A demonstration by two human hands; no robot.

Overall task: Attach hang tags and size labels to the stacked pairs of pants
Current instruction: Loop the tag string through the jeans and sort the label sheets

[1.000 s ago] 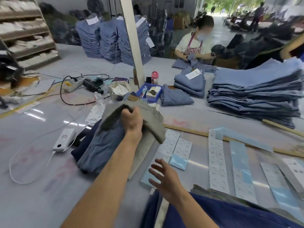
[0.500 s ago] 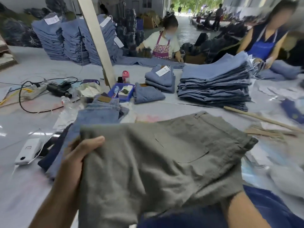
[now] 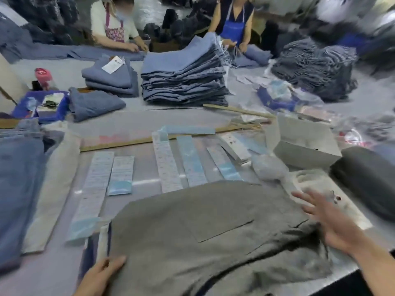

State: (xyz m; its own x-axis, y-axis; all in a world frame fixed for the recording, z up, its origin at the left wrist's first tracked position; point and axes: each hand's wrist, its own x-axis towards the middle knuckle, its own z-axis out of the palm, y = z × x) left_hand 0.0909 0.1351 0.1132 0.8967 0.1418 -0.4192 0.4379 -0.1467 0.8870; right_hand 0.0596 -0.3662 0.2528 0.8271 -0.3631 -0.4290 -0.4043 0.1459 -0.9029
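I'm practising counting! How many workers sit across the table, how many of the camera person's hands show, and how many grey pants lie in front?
Workers across the table: 2 (one, another)
Hands: 2 (left hand, right hand)
Grey pants: 1
Total: 5

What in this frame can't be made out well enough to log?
- Print on the label strips, head view: too small and blurred to read.
- Left hand, head view: wrist cut by the bottom edge; fingertips go under the grey pants.
- Right hand, head view: motion-blurred, contact with the pants unclear.
- Blue tray contents: blurred.
- Upper right corner: smeared by camera motion.
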